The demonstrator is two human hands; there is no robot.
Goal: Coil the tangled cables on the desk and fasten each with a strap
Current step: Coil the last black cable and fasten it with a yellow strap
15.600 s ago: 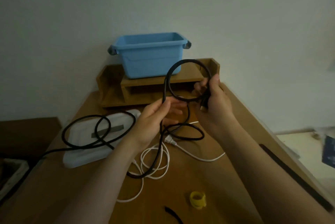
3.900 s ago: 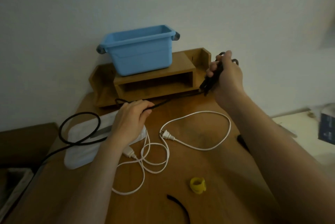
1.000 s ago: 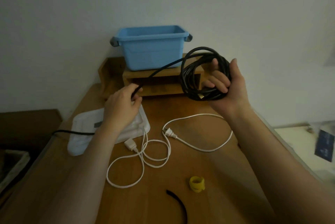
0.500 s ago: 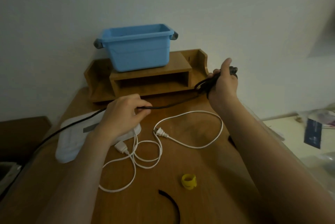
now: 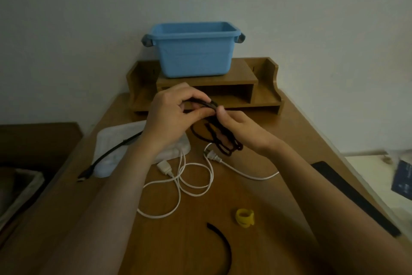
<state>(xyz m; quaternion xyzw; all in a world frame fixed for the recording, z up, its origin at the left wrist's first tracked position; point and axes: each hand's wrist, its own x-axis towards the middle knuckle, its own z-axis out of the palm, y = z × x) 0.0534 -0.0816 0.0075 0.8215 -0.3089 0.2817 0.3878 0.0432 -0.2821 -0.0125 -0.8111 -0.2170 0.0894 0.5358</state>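
Above the middle of the wooden desk (image 5: 278, 219), both my hands hold a coil of black cable (image 5: 219, 138). My left hand (image 5: 171, 116) pinches the top of the coil between thumb and fingers. My right hand (image 5: 240, 129) grips the coil from the right, loops hanging under its palm. The cable's loose tail (image 5: 104, 158) runs left across a white pad, its plug near the desk's left edge. A white cable (image 5: 191, 183) lies in loose loops on the desk below my hands. Nearer me lie a yellow rolled strap (image 5: 244, 218) and a black strap (image 5: 221, 245).
A blue plastic bin (image 5: 194, 51) stands on a wooden desk organizer (image 5: 265, 94) against the back wall. A white pad (image 5: 116, 141) lies at the left of the desk. A long black strip (image 5: 354, 194) lies along the right edge.
My hands have come together over the desk's middle; the left now pinches the coil instead of the stretched cable. The tail has been drawn in, its plug end now on the desk.
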